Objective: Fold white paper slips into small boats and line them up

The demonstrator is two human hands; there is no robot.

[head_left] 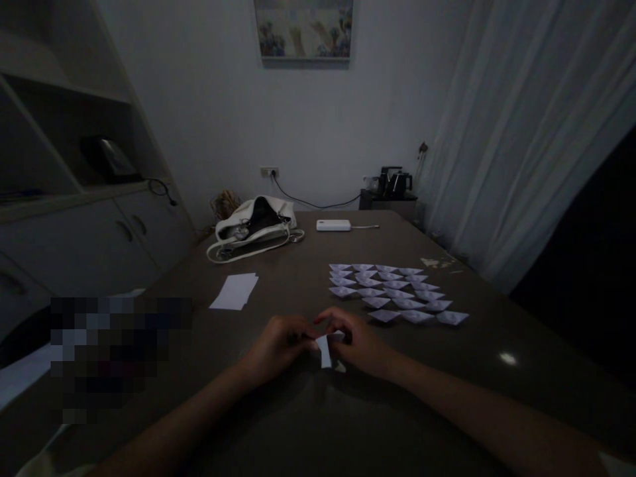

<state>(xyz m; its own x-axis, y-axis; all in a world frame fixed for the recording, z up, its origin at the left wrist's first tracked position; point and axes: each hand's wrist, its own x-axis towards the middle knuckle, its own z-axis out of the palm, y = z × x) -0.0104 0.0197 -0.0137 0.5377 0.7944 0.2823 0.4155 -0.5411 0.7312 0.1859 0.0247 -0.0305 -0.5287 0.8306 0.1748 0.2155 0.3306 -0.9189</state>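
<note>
Between my two hands, just above the dark table [447, 411], is a small piece of folded white paper [324, 351]. My left hand [284, 341] pinches its left edge with thumb and fingertips. From the other side my right hand [355, 341] grips it, the index finger arched over the top. The finished shape of the folds is partly hidden by the fingers. Beyond my right hand, several folded paper boats [397, 294] stand in rows. A small stack of white paper sheets [234, 291] lies beyond my left hand.
A white handbag [256, 225] rests at the far left of the table, with a white power bank [333, 226] and short cable to its right. Paper scraps [433, 263] lie near the right edge. A blurred-out patch [114, 358] covers the left side.
</note>
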